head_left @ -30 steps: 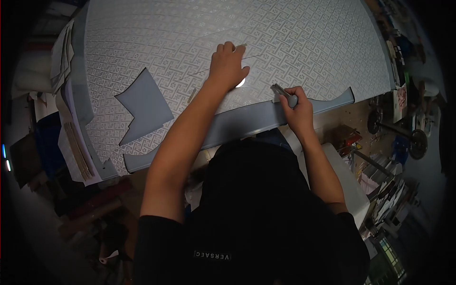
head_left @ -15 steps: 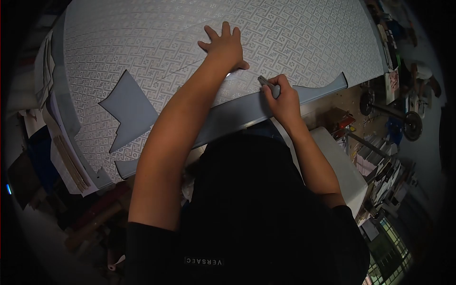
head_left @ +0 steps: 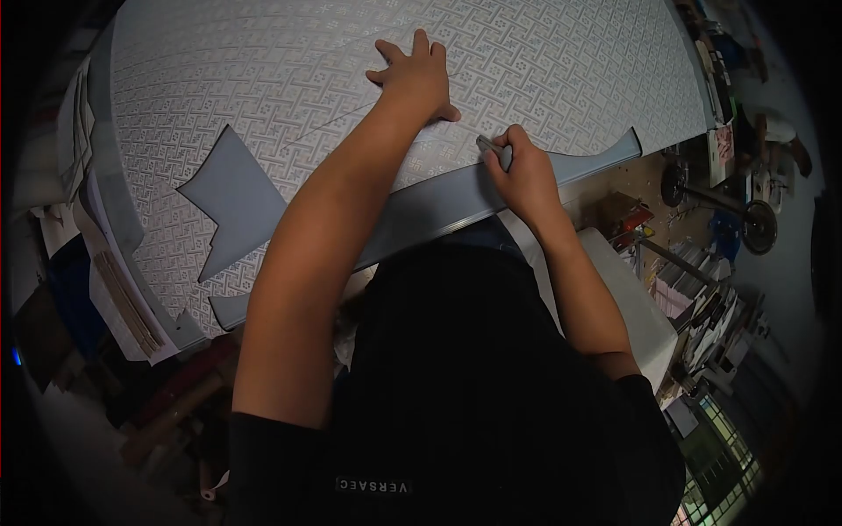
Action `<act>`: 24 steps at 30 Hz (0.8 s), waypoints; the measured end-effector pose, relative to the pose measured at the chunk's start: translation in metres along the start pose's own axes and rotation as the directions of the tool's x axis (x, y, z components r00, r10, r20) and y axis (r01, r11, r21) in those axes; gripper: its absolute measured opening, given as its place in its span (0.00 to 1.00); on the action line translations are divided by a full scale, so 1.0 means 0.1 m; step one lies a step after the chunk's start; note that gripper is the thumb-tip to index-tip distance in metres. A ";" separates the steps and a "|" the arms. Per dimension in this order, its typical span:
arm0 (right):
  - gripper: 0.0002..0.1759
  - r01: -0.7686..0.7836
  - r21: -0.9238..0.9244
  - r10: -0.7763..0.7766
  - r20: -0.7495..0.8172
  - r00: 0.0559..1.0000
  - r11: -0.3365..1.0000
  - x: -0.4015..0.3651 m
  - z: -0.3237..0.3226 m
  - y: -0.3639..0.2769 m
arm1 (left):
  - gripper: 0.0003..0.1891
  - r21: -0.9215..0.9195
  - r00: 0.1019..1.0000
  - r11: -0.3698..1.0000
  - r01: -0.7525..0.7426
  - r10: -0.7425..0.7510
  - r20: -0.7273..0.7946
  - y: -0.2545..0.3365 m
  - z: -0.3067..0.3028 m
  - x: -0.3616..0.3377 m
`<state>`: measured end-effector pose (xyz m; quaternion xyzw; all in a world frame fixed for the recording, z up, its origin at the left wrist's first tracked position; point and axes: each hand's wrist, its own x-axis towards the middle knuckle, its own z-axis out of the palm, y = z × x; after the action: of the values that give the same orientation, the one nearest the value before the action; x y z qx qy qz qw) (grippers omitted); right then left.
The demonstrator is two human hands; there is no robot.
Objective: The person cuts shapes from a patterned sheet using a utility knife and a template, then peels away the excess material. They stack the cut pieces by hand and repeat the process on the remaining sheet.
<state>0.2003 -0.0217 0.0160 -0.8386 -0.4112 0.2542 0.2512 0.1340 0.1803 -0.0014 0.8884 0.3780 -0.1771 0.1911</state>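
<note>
My left hand (head_left: 417,83) lies flat on a pale sheet with a woven-look pattern (head_left: 561,79), its fingers spread wide. Just right of it and closer to my body, my right hand (head_left: 524,175) grips what looks like a grey utility knife (head_left: 492,149). The tool's front end points at the sheet near its near edge; whether its tip touches cannot be made out. A thin straight line runs across the sheet beside my left wrist. Along the near side, a plain blue-grey strip (head_left: 438,206) shows, passing under my left forearm.
A blue-grey offcut with pointed corners (head_left: 237,197) lies left of my forearm. Stacked sheets (head_left: 123,294) stand at the left edge. To the right are a round-based metal stand (head_left: 759,223), piled papers (head_left: 680,285) and a pale surface (head_left: 627,307).
My left hand has slid slightly farther from my body, still flat and spread. My right hand has turned a little and now covers more of the knife. The view has shifted slightly.
</note>
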 end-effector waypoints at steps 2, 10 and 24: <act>0.13 0.033 -0.067 -0.034 -0.017 0.999 0.997 0.03 0.03 0.01 | 0.63 0.013 1.000 1.000 -0.008 0.008 -0.008 0.00 0.00 0.00; 0.14 -0.001 -0.025 -0.002 -0.130 0.992 1.000 0.00 0.18 0.01 | 0.64 0.069 0.999 0.997 -0.030 0.031 -0.017 0.01 0.00 0.01; 0.14 0.271 -0.223 -0.313 -0.186 0.931 0.936 1.87 0.07 -0.16 | 0.62 0.116 0.999 0.993 -0.025 0.030 -0.042 0.01 0.01 0.00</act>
<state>0.2865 0.1417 -0.0206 -0.8110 -0.5244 0.0791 0.2470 0.1351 0.1793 -0.0022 0.9068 0.3589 -0.1765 0.1334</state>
